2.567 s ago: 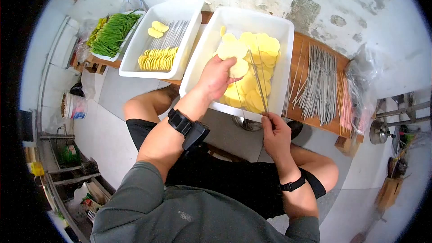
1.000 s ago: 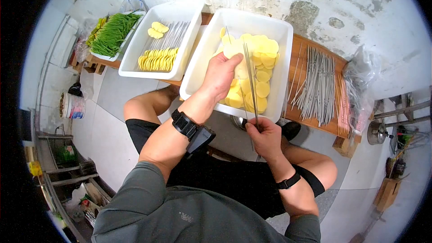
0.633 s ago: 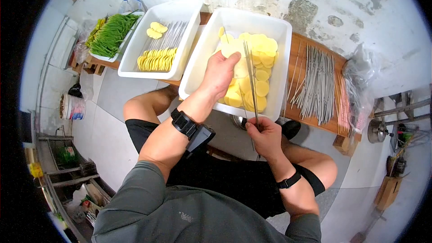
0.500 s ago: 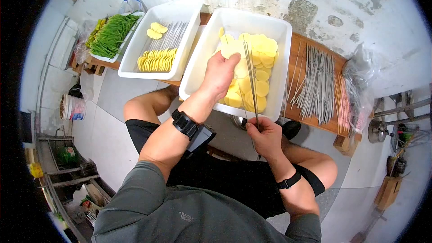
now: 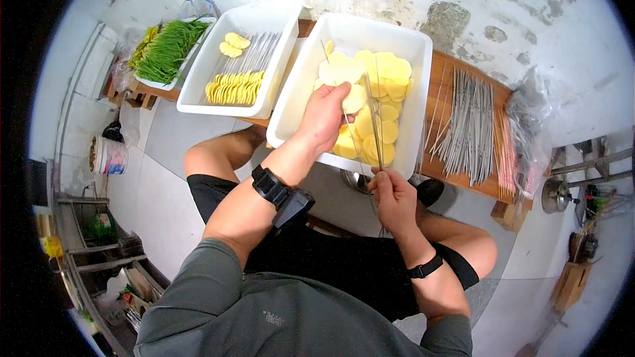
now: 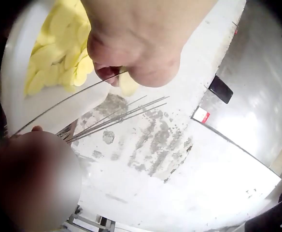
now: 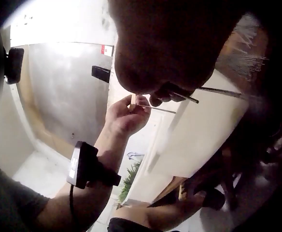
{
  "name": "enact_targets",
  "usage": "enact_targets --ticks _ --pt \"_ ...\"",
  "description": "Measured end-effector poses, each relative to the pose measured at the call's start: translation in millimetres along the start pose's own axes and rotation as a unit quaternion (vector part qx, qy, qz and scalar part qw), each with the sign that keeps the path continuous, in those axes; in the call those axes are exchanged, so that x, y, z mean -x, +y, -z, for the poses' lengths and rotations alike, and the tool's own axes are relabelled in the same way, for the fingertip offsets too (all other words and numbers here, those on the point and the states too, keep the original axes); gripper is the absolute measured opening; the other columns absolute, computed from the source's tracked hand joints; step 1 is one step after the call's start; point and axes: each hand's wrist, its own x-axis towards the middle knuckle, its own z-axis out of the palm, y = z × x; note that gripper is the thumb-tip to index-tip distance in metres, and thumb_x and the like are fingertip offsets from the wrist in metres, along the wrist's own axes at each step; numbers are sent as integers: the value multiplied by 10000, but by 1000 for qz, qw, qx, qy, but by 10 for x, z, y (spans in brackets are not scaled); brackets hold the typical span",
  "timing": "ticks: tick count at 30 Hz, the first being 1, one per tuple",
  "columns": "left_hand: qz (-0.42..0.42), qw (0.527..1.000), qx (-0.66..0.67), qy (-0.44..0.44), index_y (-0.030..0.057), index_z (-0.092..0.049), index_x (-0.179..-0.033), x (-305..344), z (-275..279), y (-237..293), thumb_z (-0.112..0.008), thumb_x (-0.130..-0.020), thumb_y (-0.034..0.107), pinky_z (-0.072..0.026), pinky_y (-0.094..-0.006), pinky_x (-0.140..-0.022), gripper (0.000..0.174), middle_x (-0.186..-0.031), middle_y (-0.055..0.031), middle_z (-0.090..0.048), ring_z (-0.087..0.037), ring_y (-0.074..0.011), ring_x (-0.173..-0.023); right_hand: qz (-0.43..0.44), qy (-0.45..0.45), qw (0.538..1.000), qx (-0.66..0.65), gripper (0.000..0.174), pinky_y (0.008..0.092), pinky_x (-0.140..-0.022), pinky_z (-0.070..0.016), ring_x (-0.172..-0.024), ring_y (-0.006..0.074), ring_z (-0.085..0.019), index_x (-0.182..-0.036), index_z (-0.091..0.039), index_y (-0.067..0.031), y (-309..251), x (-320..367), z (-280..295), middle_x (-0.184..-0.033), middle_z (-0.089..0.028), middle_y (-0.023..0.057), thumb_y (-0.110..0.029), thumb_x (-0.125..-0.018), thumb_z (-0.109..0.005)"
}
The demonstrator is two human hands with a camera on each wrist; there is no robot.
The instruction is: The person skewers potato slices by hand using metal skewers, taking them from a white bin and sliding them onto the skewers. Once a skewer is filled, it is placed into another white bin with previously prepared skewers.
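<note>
My left hand [image 5: 324,119] pinches pale yellow potato slices [image 5: 354,98] between thumb and fingers, over the right-hand tub. A single thin metal skewer [image 6: 66,99] runs to the slice in that hand from beside my right hand, bowing slightly in the left wrist view. My right hand [image 5: 395,201], low at the tub's near rim, grips several more skewers [image 5: 375,116] that point up across the tub. In the right wrist view, dark shadow hides most of the right fingers. More potato slices [image 5: 389,133] lie heaped in the white tub [image 5: 417,53].
Left of it, another white tub [image 5: 185,96] holds skewers and a row of threaded slices [image 5: 235,87]. Green stalks [image 5: 172,49] fill a tray farther left. Bare skewers [image 5: 466,125] and a plastic bag [image 5: 532,112] lie on the wooden bench [image 5: 440,92] at right, along the wall.
Since half a second ago, my left hand has drawn slightly nearer and turned, bringing a round slice into view by its thumb. My right hand has shifted a little right, its skewers with it.
</note>
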Motion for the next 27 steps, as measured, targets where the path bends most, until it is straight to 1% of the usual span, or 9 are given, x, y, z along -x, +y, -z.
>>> enact_targets --ticks 2,6,9,11,16,18,21,24,27 --pt "-7 1000 -1 9 62 -571 -1019 1 -8 34 -488 -956 237 -455 -253 -573 203 -882 -14 -623 -565 -97 -704 -3 -15 1000 10 232 180 -500 -360 -555 34 -444 -1115 -588 15 -5 -10 21 -738 -596 8 -144 -964 -513" --pt "-13 1000 0 17 49 -554 -1029 32 0 107 -500 -938 227 -448 -256 -568 208 -892 -31 -608 -556 -115 -704 17 -9 999 43 219 181 -495 -362 -547 37 -443 -1135 -557 -1 -2 -12 15 -739 -595 20 -128 -966 -499" --pt "-12 999 5 37 39 -542 -1046 19 42 107 -496 -933 211 -448 -253 -569 211 -916 -37 -604 -557 -121 -715 15 -10 999 44 170 184 -490 -359 -542 36 -443 -1093 -529 -14 12 -13 18 -734 -597 26 -118 -963 -495" --pt "-17 999 -1 30 34 -540 -1052 -13 100 98 -496 -932 206 -450 -256 -572 213 -919 -41 -604 -557 -123 -713 8 -14 999 38 115 188 -485 -358 -536 40 -446 -1041 -500 -27 27 -16 26 -727 -604 38 -106 -959 -490" --pt "-28 999 -5 29 37 -558 -1037 4 74 163 -503 -931 190 -447 -247 -575 194 -908 -31 -613 -554 -112 -691 -27 -8 1000 -4 82 193 -479 -361 -532 51 -460 -996 -489 -35 7 -16 11 -722 -612 53 -102 -951 -499" --pt "-26 998 -39 -31 53 -578 -1024 -28 111 155 -514 -930 185 -428 -217 -575 174 -895 -8 -620 -547 -89 -681 -33 -14 999 -15 77 195 -480 -366 -533 54 -466 -989 -488 -37 -9 -22 21 -719 -613 56 -101 -949 -502" --pt "-50 996 -52 -51 66 -588 -1032 -41 118 117 -530 -925 183 -405 -193 -568 169 -890 16 -622 -536 -65 -682 -51 -35 998 -18 74 198 -462 -367 -514 60 -466 -979 -484 -40 -42 -32 34 -710 -614 62 -104 -948 -503" --pt "-62 995 -64 -44 70 -589 -1047 -21 106 103 -545 -917 175 -397 -195 -573 172 -899 23 -623 -527 -58 -686 -67 -44 996 -24 76 202 -440 -362 -487 67 -458 -976 -483 -40 -47 -38 33 -702 -613 69 -109 -951 -501" --pt "-72 995 -50 -42 72 -587 -1056 7 69 125 -553 -913 167 -394 -201 -581 175 -908 29 -622 -525 -53 -700 -72 -44 994 -65 74 205 -423 -355 -466 72 -447 -966 -477 -41 -55 -41 26 -697 -606 73 -112 -954 -496"
